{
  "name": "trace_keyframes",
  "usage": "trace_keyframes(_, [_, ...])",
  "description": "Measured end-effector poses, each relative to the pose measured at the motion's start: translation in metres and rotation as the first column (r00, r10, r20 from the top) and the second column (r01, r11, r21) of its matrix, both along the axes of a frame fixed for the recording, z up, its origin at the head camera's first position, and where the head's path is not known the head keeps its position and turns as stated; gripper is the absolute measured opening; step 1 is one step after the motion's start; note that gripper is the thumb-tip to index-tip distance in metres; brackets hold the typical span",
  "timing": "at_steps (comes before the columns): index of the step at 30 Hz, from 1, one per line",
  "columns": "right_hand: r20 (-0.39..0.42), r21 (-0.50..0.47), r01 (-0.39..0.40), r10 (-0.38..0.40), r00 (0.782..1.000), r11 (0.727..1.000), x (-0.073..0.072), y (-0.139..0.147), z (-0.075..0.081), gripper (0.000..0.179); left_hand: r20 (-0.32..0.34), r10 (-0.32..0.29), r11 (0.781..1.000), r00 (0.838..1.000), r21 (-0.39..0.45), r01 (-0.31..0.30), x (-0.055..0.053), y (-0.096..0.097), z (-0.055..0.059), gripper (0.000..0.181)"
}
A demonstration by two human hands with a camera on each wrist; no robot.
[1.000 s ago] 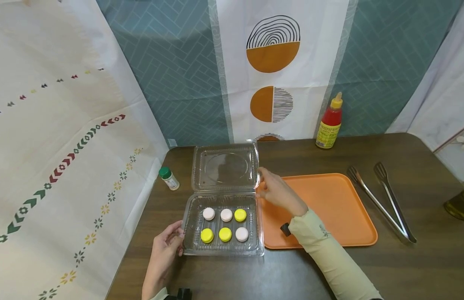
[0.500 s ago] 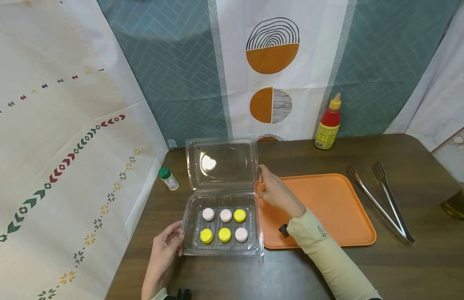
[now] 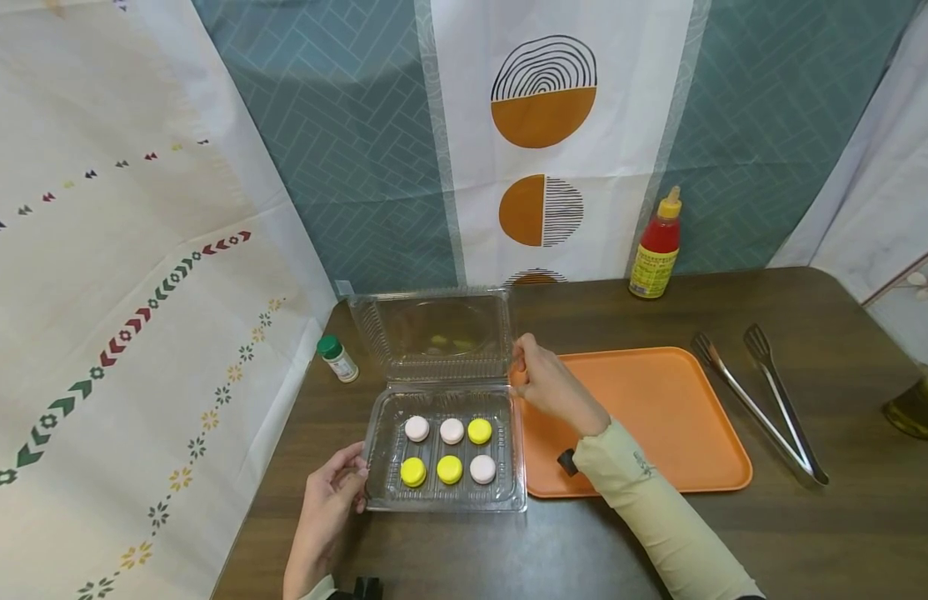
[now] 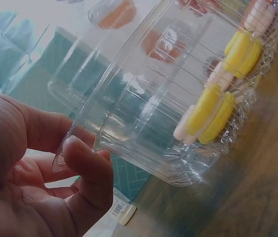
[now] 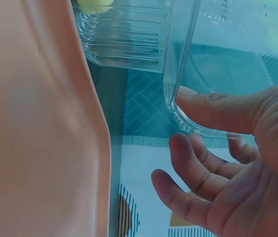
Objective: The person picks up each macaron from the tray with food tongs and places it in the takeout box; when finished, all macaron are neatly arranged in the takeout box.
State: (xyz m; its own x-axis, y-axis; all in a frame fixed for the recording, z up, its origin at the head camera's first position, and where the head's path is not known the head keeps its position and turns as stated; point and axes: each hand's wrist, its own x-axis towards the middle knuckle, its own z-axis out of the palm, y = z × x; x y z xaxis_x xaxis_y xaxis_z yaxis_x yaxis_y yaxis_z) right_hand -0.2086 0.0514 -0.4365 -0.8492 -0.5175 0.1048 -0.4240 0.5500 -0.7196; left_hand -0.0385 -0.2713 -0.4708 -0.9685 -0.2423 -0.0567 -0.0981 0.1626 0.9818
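Note:
A clear plastic clamshell container (image 3: 445, 504) stands on the table with its lid (image 3: 449, 329) raised at the back hinge. Two rows of macarons lie inside, some yellow (image 3: 413, 472) and some pale pink (image 3: 482, 469). My left hand (image 3: 329, 504) pinches the left rim of the base between thumb and fingers, as the left wrist view shows closely. At the lid's right edge near the hinge is my right hand (image 3: 556, 387). Its thumb (image 5: 213, 106) presses the lid while the index finger curls behind the edge; the other fingers hang loosely curled.
An orange tray (image 3: 644, 417) lies right of the container, with metal tongs (image 3: 771, 425) beyond it. A green-capped small bottle (image 3: 338, 360) stands at the left. A red sauce bottle (image 3: 655, 250) is at the back, and a dark glass item (image 3: 917, 408) at the right edge.
The lid has swung upward about its hinge, its far left corner shifting left in the head view. The right hand stays at its edge; the left hand and the base have barely moved.

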Motion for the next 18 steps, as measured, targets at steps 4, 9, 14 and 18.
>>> trace_keyframes(4, [-0.008,0.015,0.002,-0.002,1.0,1.0,0.0,0.002,0.0,0.039,0.001,-0.002,1.0,1.0,0.001,0.002,-0.001,0.0,0.0,0.04])
trace_keyframes(9, [-0.004,0.023,0.001,-0.001,1.0,1.0,-0.001,0.006,-0.001,0.026,-0.004,-0.02,1.0,1.0,0.009,0.02,-0.002,0.001,0.001,0.044])
trace_keyframes(14, [-0.032,0.04,-0.009,0.01,0.999,0.999,-0.002,0.01,-0.002,0.018,-0.014,-0.028,0.999,1.0,0.014,0.028,-0.002,0.001,0.001,0.043])
trace_keyframes(18, [-0.072,0.032,-0.011,0.013,0.997,0.999,0.0,0.011,-0.002,0.008,0.027,0.01,0.999,1.0,0.036,-0.011,0.0,0.001,0.0,0.029])
